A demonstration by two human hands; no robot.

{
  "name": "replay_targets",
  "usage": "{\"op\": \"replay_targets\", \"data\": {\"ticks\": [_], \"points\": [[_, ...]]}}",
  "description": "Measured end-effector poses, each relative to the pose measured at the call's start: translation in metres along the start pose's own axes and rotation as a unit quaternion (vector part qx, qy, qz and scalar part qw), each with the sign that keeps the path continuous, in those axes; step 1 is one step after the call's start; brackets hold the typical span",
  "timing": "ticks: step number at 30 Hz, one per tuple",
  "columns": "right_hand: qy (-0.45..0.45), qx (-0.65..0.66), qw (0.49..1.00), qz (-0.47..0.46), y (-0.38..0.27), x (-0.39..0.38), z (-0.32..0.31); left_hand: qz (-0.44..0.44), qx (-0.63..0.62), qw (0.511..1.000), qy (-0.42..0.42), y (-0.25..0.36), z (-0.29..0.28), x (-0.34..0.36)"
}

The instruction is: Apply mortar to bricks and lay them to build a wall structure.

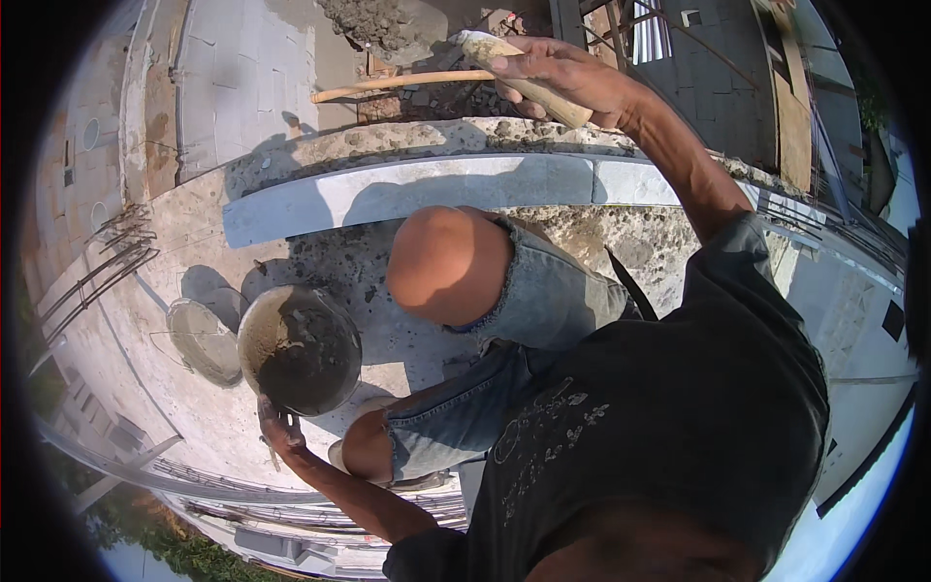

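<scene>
My right hand (558, 80) is wrapped round the thick wooden handle of a trowel (519, 78), held out past the wall's edge. Grey wet mortar (369, 21) is heaped on its blade, partly cut off by the top of the view. My left hand (281, 427) grips the near rim of a round bucket (349, 335), which holds more dark mortar (301, 359). A row of pale blocks (417, 189) lies along the wall top, in front of my bent knee.
A second, shallower bucket (202, 341) stands against the mortar bucket's left side. Rebar ends (97, 276) stick out at the left. A thin wooden stick (398, 85) shows under the trowel. Beyond the wall edge lie rubble and boards (790, 107) at a lower level.
</scene>
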State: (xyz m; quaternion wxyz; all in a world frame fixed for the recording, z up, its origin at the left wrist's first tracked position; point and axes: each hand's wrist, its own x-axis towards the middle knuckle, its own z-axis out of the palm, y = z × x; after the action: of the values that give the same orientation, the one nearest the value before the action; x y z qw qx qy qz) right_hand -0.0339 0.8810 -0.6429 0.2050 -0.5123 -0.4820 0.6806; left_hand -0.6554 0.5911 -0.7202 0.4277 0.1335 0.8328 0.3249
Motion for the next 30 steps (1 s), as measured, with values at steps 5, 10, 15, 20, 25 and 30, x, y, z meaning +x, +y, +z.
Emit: {"op": "replay_targets", "data": {"ticks": [5, 10, 15, 20, 25, 30], "points": [[0.05, -0.02, 0.999, -0.007, 0.002, -0.04, -0.024, 0.095, 0.097, 0.991, 0.006, -0.009, 0.006, 0.013], [0.071, 0.003, 0.997, -0.014, 0.009, -0.069, -0.026, 0.105, 0.072, 0.991, 0.048, -0.017, 0.009, 0.024], [0.095, 0.123, 0.988, 0.015, 0.031, -0.085, -0.013, 0.369, 0.159, 0.916, 0.007, -0.016, 0.02, 0.023], [0.141, 0.172, 0.974, 0.03, 0.036, -0.087, 0.012, 0.26, 0.122, 0.954, 0.09, -0.018, 0.026, 0.02], [0.2, 0.228, 0.953, -0.02, 0.019, -0.074, 0.072, 0.148, 0.09, 0.975, 0.143, -0.022, 0.023, 0.024], [0.211, 0.265, 0.94, -0.048, 0.001, -0.065, 0.136, -0.011, 0.052, 0.982, 0.179, -0.041, 0.001, 0.023]]}}
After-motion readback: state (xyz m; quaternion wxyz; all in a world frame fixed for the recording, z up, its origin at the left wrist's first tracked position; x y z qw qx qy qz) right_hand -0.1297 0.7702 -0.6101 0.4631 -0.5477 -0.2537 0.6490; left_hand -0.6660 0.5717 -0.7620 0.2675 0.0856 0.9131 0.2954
